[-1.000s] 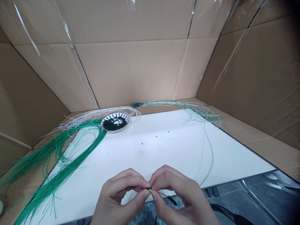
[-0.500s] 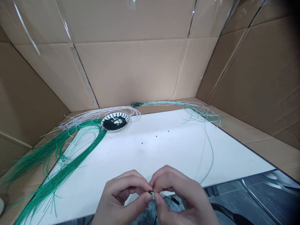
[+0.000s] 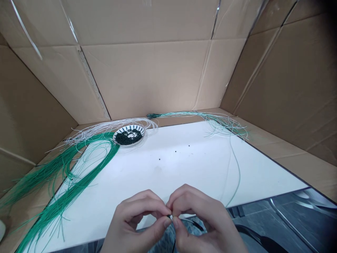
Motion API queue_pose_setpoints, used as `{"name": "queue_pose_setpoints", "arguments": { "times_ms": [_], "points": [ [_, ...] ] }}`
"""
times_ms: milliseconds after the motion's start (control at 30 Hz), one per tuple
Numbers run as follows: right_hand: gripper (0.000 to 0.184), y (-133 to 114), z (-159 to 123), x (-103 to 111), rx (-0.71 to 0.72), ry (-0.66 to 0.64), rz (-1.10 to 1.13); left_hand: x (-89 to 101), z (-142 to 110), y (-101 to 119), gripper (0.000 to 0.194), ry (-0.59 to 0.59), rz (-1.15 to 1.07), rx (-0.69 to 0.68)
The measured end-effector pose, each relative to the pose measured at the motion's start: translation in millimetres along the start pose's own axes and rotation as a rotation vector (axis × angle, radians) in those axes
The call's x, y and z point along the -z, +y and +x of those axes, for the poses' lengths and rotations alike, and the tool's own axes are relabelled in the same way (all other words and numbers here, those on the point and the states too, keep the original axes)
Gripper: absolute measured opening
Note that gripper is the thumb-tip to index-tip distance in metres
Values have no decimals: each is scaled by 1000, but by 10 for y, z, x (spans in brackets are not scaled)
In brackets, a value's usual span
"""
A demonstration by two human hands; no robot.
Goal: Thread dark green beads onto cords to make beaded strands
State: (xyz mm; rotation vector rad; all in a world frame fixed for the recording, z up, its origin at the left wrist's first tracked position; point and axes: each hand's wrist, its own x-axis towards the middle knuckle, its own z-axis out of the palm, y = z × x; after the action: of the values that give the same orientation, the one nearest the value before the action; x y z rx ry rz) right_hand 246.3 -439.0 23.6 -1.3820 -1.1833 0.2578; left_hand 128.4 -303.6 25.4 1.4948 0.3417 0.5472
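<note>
My left hand (image 3: 140,219) and my right hand (image 3: 202,218) meet at the near edge of the board, thumbs and forefingers pinched together. Between their fingertips is a thin cord (image 3: 186,220), pale where it shows under my right hand. A short dark section (image 3: 198,226), perhaps small beads, sits farther along it. The exact spot where the fingertips meet is mostly covered, with only a small dark bit visible. From beneath my right hand a thin green strand (image 3: 239,175) curves back across the board.
A striped dish (image 3: 142,131) of tiny dark beads stands at the back left. Beside it lie green cords (image 3: 92,177) and white cords (image 3: 105,125). A beaded green-and-white bundle (image 3: 181,114) lies along the back of the white board (image 3: 147,175). Several loose beads dot the board; cardboard walls (image 3: 147,77) surround it.
The view has tilted slightly, so the board's contents sit a little higher. Both hands keep their pinch in nearly the same place, with only slight fingertip movement.
</note>
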Motion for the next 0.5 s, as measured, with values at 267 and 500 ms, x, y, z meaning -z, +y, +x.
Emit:
{"name": "queue_pose_setpoints", "arguments": {
  "times_ms": [267,500],
  "points": [
    [23,33,-27,-98,-38,101,88,7,-7,21,5,14,59,-16],
    [17,-52,-46,-176,-200,234,252,-55,-16,6,17,102,-45,-30]
  ]
}}
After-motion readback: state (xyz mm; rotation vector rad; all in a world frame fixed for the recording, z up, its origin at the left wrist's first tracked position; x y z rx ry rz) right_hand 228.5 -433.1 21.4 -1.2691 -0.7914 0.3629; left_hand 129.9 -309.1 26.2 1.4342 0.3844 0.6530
